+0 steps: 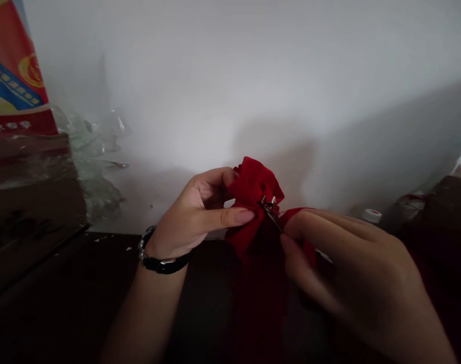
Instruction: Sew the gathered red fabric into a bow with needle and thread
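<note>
Held up in front of the wall is a red fabric bow [256, 179], with folded loops above and dark red tails hanging below. My left hand [207, 207] grips it from the left, thumb pressed on the front and fingers curled behind. A slim metal hair clip [269, 207] lies against the bow's middle, its shiny end on the cloth. The thumb and forefinger of my right hand [340, 247] pinch the clip's lower right end. Part of the red cloth passes behind my right fingers, which hide it.
A brown cardboard box [29, 187] stands at left, with a red and blue printed package [17, 76] above it. Crumpled clear plastic [97, 162] sits beside the box. A white bottle cap [372, 216] shows at right. The dark tabletop [63, 273] meets a pale wall [200, 81].
</note>
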Demonstrator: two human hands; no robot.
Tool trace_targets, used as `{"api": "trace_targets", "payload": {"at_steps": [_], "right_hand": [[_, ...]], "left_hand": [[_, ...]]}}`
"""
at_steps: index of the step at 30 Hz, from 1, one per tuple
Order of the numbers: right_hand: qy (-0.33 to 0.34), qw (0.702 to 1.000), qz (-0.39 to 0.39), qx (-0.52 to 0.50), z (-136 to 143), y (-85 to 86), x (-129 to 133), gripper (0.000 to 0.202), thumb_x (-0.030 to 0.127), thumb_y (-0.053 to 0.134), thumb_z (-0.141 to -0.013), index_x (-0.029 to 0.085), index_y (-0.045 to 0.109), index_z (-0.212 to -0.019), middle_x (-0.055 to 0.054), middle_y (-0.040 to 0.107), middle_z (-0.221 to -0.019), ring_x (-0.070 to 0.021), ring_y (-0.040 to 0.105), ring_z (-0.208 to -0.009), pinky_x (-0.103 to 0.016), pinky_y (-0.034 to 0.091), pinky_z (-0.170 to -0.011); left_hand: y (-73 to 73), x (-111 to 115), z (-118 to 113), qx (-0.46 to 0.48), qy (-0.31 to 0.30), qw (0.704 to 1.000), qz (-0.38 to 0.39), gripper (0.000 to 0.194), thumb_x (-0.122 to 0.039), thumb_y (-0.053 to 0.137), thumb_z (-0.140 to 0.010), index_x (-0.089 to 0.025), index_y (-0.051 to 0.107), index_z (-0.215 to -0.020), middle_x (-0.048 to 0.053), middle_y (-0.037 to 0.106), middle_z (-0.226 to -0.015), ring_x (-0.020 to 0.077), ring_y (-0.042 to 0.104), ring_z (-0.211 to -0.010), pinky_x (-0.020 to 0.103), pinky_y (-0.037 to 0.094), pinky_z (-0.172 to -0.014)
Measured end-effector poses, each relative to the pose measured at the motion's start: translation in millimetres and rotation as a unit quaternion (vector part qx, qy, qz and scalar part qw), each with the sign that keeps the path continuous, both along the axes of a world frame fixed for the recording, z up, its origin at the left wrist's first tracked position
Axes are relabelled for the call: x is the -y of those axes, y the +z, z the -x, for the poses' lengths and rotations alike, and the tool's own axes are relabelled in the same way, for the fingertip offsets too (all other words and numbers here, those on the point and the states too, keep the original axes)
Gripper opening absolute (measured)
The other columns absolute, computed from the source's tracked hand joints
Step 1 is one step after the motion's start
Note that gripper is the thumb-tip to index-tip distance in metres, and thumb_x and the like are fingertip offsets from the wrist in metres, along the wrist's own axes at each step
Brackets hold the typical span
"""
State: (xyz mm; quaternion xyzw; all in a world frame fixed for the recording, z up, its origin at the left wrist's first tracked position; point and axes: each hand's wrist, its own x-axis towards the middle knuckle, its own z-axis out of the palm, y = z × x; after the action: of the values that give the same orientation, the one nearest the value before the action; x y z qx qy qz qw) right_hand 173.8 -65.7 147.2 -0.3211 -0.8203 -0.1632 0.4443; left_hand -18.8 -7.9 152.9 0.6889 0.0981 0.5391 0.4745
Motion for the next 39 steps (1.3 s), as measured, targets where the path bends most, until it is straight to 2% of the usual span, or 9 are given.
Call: {"api": "trace_targets", "payload": {"at_steps": [6,17,27,31,35,39], "right_hand": [[-0.003,1.0,-0.019,-0.017,-2.7,2.2,-6.6,0.022,0.009,0.051,-0.083,0.018,0.044,-0.065,0.005,0.041,-0.056,-0.0066,0.034,-0.048,-0.022,0.031,-0.049],[0.033,0.999,0.004,-0.043,-16.7,9.6,-11.3,0.02,0.006,0.052,-0.079,0.018,0.049,-0.063,0.005,0.039,-0.054,-0.0074,0.036,-0.046,-0.02,0.035,-0.048],[0.008,0.999,0.018,-0.031,-16.5,12.1,-7.1,0.022,0.01,0.052,-0.083,0.018,0.047,-0.062,0.005,0.038,-0.055,-0.0064,0.033,-0.047,-0.021,0.031,-0.049],[0.004,1.0,0.02,-0.021,-15.3,11.4,-4.4,0.024,0.01,0.053,-0.083,0.018,0.044,-0.062,0.006,0.038,-0.055,-0.0063,0.032,-0.047,-0.021,0.029,-0.049],[-0.04,0.999,-0.005,-0.019,-13.2,10.5,0.0,0.023,0.01,0.053,-0.082,0.018,0.041,-0.064,0.006,0.037,-0.056,-0.0064,0.031,-0.049,-0.022,0.026,-0.048],[-0.037,0.999,-0.014,-0.019,-13.6,10.9,3.5,0.024,0.009,0.051,-0.082,0.018,0.036,-0.064,0.006,0.035,-0.057,-0.0058,0.028,-0.05,-0.021,0.025,-0.048]], "left_hand": [[-0.5,6.0,-9.3,0.013,0.003,0.999,0.033,0.018,-0.016,0.076,-0.074,-0.02,0.069,-0.09,0.003,0.069,-0.089,0.0159,0.066,-0.081,0.024,0.055,-0.071],[-11.4,0.7,-37.3,0.122,0.059,0.991,0.003,0.018,-0.018,0.077,-0.074,-0.021,0.072,-0.091,0.0,0.073,-0.087,0.0159,0.068,-0.083,0.027,0.058,-0.078],[-5.3,7.1,-33.3,0.088,0.07,0.994,0.01,0.019,-0.017,0.08,-0.07,-0.019,0.074,-0.087,0.0,0.072,-0.082,0.0124,0.067,-0.077,0.021,0.057,-0.074],[-4.1,11.4,-32.7,0.077,0.073,0.994,0.008,0.02,-0.016,0.08,-0.069,-0.02,0.073,-0.087,0.001,0.073,-0.085,0.0138,0.067,-0.08,0.022,0.057,-0.076],[-4.4,12.9,-31.9,0.068,0.067,0.995,0.011,0.021,-0.016,0.08,-0.069,-0.022,0.073,-0.088,0.001,0.073,-0.086,0.0145,0.067,-0.08,0.024,0.057,-0.075],[-3.7,15.7,-33.3,0.066,0.058,0.996,0.024,0.021,-0.017,0.079,-0.069,-0.021,0.072,-0.088,0.002,0.072,-0.086,0.0164,0.066,-0.081,0.027,0.056,-0.076]]}}
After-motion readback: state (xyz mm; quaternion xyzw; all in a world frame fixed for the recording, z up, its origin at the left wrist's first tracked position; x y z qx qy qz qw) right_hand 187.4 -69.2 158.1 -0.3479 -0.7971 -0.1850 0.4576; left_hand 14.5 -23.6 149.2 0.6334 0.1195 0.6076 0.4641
